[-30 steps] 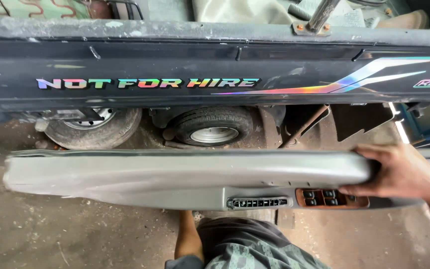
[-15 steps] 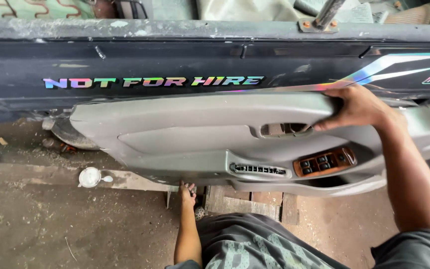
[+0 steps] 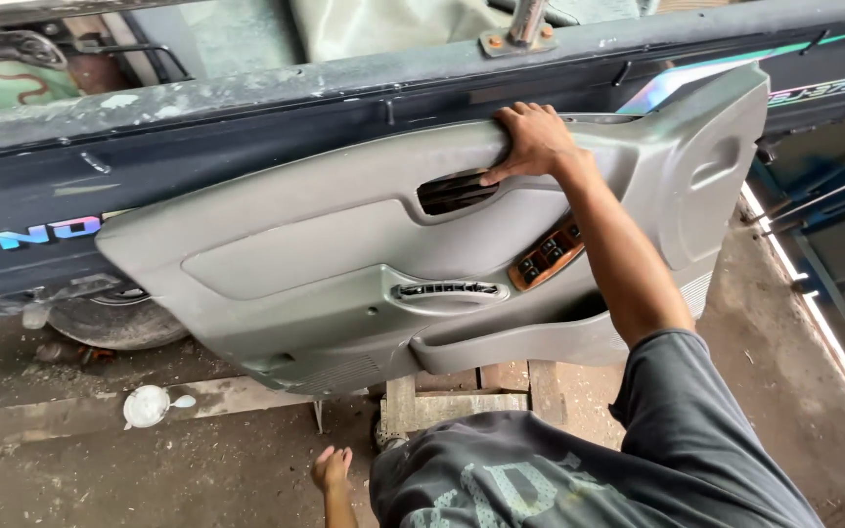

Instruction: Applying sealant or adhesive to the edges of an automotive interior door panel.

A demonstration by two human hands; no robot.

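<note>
1. Head view: right hand (image 3: 532, 142) is clamped over the top edge of the grey car door panel (image 3: 344, 284), fingers curled over the rim just above the dark handle recess (image 3: 457, 191)
2. Left hand (image 3: 331, 469) hangs low with its fingers loosely spread, holding nothing, just above the dirty concrete floor (image 3: 129, 479)
3. Panel is held up, tilted, its right end higher, against the side of a dark vehicle body (image 3: 246, 147); a wood-trim switch block (image 3: 547, 256) sits below the right forearm, a slotted vent strip (image 3: 447, 290) left of it
4. Below the panel stands a small wooden pallet (image 3: 462, 396); a white round lid (image 3: 146, 406) lies on the floor to the left, and a tyre (image 3: 119, 318) shows under the vehicle
5. A metal post on a rusty bracket (image 3: 520, 34) stands on the vehicle's upper edge
6. Against half a second ago, the panel has swung higher and further right, the hand has shifted from the recess area to the top rim, and the colourful lettering on the vehicle is now mostly covered
</note>
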